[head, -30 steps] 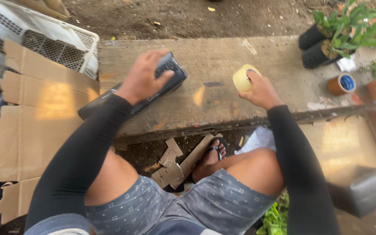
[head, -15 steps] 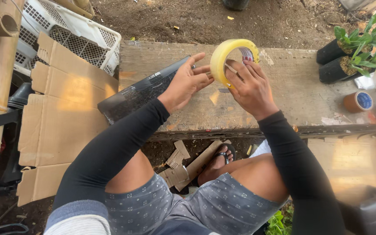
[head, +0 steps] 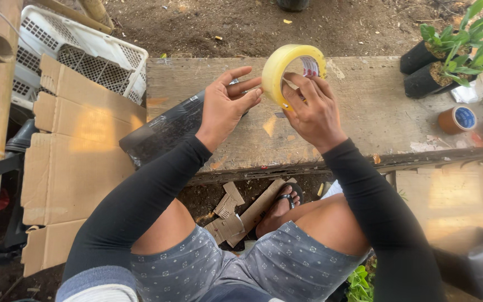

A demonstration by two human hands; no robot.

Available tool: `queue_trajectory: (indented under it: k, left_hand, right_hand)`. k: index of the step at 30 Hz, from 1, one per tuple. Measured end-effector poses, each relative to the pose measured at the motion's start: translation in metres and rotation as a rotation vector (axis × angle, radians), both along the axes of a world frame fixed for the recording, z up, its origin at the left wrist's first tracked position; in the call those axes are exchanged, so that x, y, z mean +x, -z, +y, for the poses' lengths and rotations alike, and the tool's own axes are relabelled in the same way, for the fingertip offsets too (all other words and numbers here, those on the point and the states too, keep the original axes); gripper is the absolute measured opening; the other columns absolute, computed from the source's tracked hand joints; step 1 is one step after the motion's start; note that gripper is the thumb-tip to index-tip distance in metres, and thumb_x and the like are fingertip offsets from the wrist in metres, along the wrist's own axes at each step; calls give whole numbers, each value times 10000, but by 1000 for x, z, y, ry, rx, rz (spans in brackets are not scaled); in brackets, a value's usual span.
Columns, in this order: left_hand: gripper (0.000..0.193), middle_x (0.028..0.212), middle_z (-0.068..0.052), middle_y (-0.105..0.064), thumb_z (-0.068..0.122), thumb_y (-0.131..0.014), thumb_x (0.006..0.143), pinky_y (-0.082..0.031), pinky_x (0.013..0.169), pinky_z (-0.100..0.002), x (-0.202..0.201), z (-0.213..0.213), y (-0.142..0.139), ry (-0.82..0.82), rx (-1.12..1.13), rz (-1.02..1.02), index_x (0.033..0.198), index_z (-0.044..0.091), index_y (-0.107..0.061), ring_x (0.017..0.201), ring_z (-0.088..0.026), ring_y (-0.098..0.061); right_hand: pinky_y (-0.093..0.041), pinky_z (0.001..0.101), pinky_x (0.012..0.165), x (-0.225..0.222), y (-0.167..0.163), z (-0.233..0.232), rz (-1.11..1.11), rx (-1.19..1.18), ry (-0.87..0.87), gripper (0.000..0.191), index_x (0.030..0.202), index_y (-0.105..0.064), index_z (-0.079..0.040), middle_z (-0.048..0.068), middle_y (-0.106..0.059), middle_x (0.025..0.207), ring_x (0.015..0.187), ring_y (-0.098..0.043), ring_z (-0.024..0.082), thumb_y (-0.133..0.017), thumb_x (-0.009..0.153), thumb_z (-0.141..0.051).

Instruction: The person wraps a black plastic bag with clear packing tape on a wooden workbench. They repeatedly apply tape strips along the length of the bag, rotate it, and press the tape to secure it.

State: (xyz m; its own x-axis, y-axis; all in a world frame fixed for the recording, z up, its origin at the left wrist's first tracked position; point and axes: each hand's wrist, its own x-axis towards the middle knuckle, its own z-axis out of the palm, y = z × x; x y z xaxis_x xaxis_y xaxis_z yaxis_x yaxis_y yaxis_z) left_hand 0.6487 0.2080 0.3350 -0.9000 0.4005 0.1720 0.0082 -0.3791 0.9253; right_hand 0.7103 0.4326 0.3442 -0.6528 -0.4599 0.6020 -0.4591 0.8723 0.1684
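Bare dirt lies beyond my wooden table [head: 364, 112]. One tape roll [head: 292, 70] is raised above it, my right hand [head: 314, 112] in a closed grip on its lower rim. My left hand [head: 227, 106] is spread open, fingertips at the roll's edge, over one black packet [head: 163, 131]. Two black pots [head: 420, 70] hold green plants [head: 465, 45]. One white crate [head: 79, 56] and one cardboard sheet [head: 74, 162] sit left.

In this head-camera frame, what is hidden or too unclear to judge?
- Black package: its right end lies under the left hand.
- Roll of tape: its loose end is not visible behind the right hand fingers.
- Potted plants: cut off by the right edge.
- White crate: partly covered by cardboard.
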Motion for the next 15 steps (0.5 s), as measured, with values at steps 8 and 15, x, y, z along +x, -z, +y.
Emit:
queue_trajectory:
  k: [8,15]
  left_hand:
    - [324,1174,-139,-749,56,-716,973,-668,852,-306,25,25,-10,-207,-96,71,1257,-28,-584,1023,-192,-767]
    - [225,1127,-135,-728,-14,-739,1135,-563,890,-268,29,20,-1,-306,-266,547,1289,-60,-582,1038,-157,-708]
  right_hand:
    - [-415,463,1146,15,16,17,-33,-20,43,541,1386,-636,-90,100,-568,1442,1328,-560,261,-781,879,-213]
    - [-448,454,1084,25,18,-7,-25,-109,111,600,1424,-486,-30,126,-635,1355,1226,-619,248,-722,959,-326]
